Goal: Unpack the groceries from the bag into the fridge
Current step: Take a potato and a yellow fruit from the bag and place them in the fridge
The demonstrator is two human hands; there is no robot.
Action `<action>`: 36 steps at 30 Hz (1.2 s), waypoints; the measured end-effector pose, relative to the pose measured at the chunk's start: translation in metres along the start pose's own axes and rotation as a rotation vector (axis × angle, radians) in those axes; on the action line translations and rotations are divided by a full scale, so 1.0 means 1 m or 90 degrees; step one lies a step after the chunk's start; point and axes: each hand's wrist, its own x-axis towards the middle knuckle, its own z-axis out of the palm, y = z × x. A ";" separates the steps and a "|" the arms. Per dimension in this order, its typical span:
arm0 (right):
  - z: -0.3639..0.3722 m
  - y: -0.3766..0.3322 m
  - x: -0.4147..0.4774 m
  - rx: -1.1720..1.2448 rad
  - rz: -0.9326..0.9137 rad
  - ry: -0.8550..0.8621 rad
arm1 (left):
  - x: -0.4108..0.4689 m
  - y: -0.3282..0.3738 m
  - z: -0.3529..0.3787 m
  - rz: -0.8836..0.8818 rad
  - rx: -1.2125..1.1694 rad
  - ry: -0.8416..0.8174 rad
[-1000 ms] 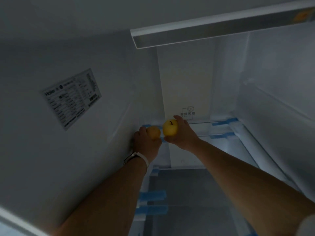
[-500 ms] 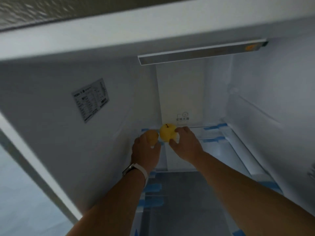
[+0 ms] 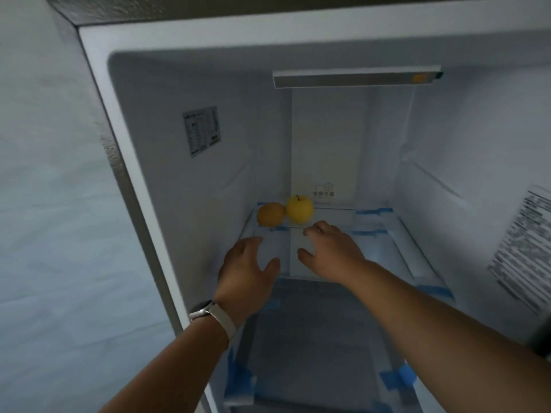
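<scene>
Round orange-brown fruit [image 3: 270,214] and yellow stemmed apple [image 3: 299,209] sit on the clear glass shelf [image 3: 384,254] — left hand [image 3: 244,272] and right hand [image 3: 331,248] hover spread, empty — so fetching further groceries seems next.

Views: one, head.
Station: worn on the person's head, placed just outside the open fridge [image 3: 208,28], before its upper compartment.
Facing: forward and slightly down; the back wall is met almost square.
Height: set between the light bar [image 3: 354,79], whose underside is shown, and the glass shelf [image 3: 372,251], whose top face is shown.
Range: near; both forearms are taken in from the bottom edge, the left grip [image 3: 244,272] and right grip [image 3: 331,251] being framed at centre.
Field: wide-angle; the room wall [image 3: 44,204] is included at left, a printed sheet [image 3: 524,257] at the right edge.
Overlap: not applicable to a single view.
</scene>
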 end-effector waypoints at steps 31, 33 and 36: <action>0.048 -0.368 -0.210 0.069 -0.339 -0.146 | -0.337 -0.167 -0.309 -0.104 0.290 0.002; 0.057 -0.403 -0.212 0.065 -0.391 -0.158 | -0.364 -0.181 -0.334 -0.134 0.332 0.016; 0.071 -0.461 -0.217 0.067 -0.466 -0.177 | -0.409 -0.203 -0.374 -0.203 0.379 0.052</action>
